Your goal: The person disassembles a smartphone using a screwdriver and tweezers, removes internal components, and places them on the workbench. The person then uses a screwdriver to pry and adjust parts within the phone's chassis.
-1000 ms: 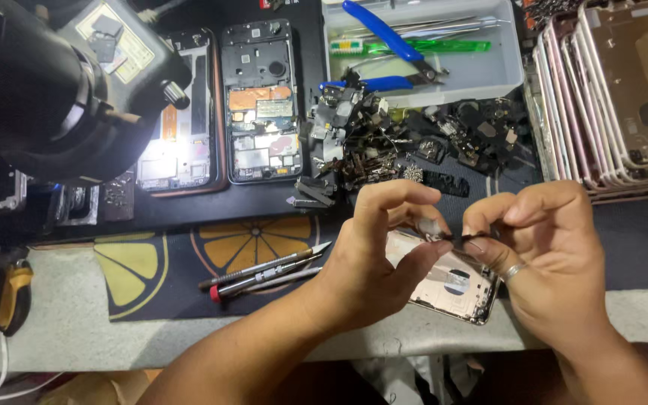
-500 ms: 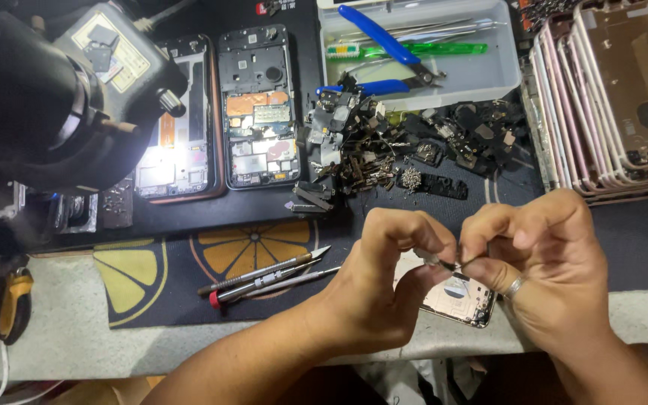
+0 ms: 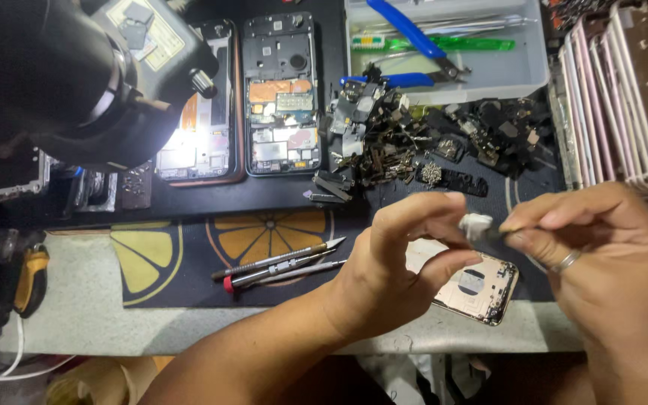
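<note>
A small white part (image 3: 477, 224) is pinched between the left hand (image 3: 399, 262) and right hand (image 3: 601, 259), above a stripped phone housing (image 3: 481, 285) at the tabletop's (image 3: 76, 315) near edge; refitting appears unfinished.

The small white part (image 3: 476, 224) pinched between the left hand (image 3: 406, 259) and the right hand (image 3: 601, 262) is too small and blurred to identify, and fingertips cover much of it. The left hand hides part of the gold phone back housing (image 3: 481, 286) lying on the tabletop (image 3: 84, 322). The stack of pink phone housings (image 3: 624, 97) is cut off by the right edge. The microscope head (image 3: 76, 75) covers the top-left corner and part of a lit opened phone (image 3: 193, 127).
</note>
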